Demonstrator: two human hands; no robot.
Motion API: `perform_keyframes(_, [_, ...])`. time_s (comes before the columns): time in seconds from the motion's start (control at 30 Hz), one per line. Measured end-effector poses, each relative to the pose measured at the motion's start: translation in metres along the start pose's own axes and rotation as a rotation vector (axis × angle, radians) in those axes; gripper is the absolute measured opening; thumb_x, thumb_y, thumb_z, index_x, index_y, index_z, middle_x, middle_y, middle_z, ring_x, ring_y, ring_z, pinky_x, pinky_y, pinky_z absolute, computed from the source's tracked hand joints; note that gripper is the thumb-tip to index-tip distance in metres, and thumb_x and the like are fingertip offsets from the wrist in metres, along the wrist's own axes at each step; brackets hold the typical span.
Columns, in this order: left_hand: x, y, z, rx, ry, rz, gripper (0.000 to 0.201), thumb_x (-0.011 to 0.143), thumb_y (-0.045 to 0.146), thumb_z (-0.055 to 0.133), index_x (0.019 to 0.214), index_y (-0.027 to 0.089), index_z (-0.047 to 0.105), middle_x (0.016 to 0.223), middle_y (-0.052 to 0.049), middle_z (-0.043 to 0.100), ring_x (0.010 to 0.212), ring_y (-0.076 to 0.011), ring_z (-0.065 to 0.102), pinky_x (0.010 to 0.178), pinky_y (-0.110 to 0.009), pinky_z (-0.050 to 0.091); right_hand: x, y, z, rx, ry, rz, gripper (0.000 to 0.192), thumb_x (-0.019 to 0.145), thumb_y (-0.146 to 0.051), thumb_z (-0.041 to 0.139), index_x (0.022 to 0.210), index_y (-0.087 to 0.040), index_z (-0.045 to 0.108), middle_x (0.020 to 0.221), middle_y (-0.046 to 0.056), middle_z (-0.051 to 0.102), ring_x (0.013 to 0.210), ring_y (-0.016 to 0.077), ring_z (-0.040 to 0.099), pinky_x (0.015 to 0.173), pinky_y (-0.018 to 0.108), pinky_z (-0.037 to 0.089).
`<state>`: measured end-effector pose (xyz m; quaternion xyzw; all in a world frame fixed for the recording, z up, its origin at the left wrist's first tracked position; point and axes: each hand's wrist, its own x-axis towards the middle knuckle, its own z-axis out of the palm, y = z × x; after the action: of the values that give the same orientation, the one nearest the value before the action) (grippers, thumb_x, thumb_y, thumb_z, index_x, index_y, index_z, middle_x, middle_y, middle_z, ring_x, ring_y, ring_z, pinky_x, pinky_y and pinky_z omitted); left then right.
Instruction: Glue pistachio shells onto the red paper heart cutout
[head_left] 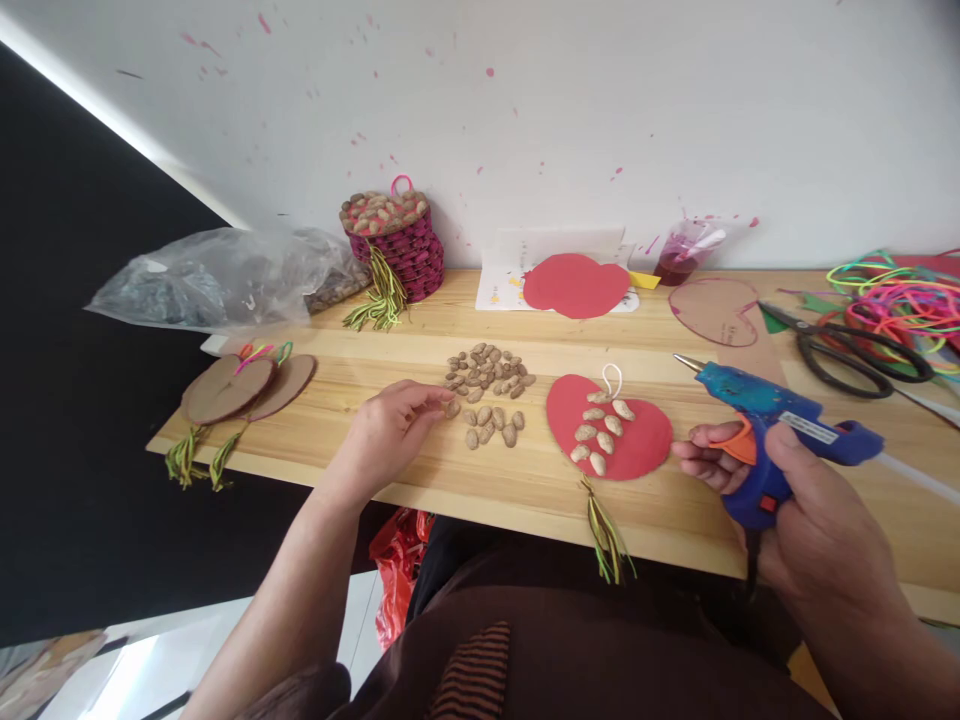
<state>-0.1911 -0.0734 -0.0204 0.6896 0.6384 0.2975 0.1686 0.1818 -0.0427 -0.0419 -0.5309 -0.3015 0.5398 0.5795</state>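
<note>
My left hand (397,430) has thumb and fingers pinched together at a peanut (451,408), beside the left edge of a pile of peanuts (487,368). Several more peanuts lie loose just in front of that pile. In my right hand (817,520) is a blue hot glue gun (772,410), its metal nozzle pointing left and my fingers by the orange trigger. Between both hands lies a red heart-shaped card (649,430) bearing two slanting rows of peanuts. A white loop (613,380) rises from its top, and a green-and-yellow tassel (606,535) hangs over the table's front edge.
Behind stand a purple woven basket (405,255) topped with peanuts, a plastic bag (225,280) and a cup of dark red liquid (682,255). Tasselled cardboard pieces (229,390) lie left. Black scissors (847,350) and tangled bright cords (900,300) sit right, near the glue gun.
</note>
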Motion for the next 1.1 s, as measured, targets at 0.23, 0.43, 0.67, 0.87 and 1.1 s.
perform_keyframes(0.23, [0.0078,0.003,0.001,0.151,-0.001,0.205,0.021,0.095,0.018,0.056,0.104,0.02,0.075,0.096,-0.006,0.07,0.095,-0.0209,0.066,0.088,-0.035,0.053,-0.0002,0.0004,0.0009,0.008,-0.021,-0.013,0.041,0.07,-0.055,0.081,0.076,-0.015,0.079,0.079,0.007,0.074,0.065,0.0197,0.074,0.065,0.025,0.065])
perform_keyframes(0.43, [0.0055,0.0001,0.0008,0.186,0.039,0.165,0.016,0.093,0.03,0.063,0.095,0.018,0.074,0.095,-0.007,0.073,0.093,-0.0232,0.067,0.087,-0.036,0.052,-0.0021,-0.0021,0.0055,0.016,-0.052,-0.017,0.038,0.071,-0.054,0.081,0.077,-0.017,0.078,0.077,0.006,0.074,0.067,0.0196,0.074,0.062,0.024,0.064])
perform_keyframes(0.67, [0.0036,-0.003,-0.0051,0.227,0.094,0.102,0.032,0.098,0.042,0.053,0.091,0.02,0.075,0.09,-0.006,0.076,0.087,-0.0226,0.07,0.082,-0.034,0.053,-0.0065,-0.0039,0.0066,0.012,-0.093,-0.042,0.037,0.078,-0.055,0.075,0.078,-0.018,0.078,0.079,0.006,0.073,0.073,0.0203,0.075,0.066,0.026,0.064])
perform_keyframes(0.87, [0.0056,-0.0009,-0.0034,0.146,0.056,0.149,0.028,0.097,0.029,0.049,0.103,0.019,0.074,0.103,-0.007,0.076,0.098,-0.0219,0.07,0.09,-0.034,0.054,-0.0045,-0.0037,0.007,-0.008,-0.06,-0.026,0.038,0.076,-0.056,0.076,0.075,-0.018,0.079,0.078,0.007,0.073,0.072,0.0228,0.076,0.065,0.029,0.065])
perform_keyframes(1.1, [0.0045,-0.0006,-0.0029,0.136,0.043,0.119,0.025,0.096,0.023,0.051,0.106,0.017,0.073,0.103,-0.008,0.076,0.097,-0.0217,0.07,0.089,-0.035,0.054,-0.0031,-0.0006,0.0034,-0.004,-0.064,-0.05,0.035,0.077,-0.051,0.077,0.079,-0.016,0.078,0.078,0.007,0.075,0.066,0.0203,0.075,0.067,0.028,0.066])
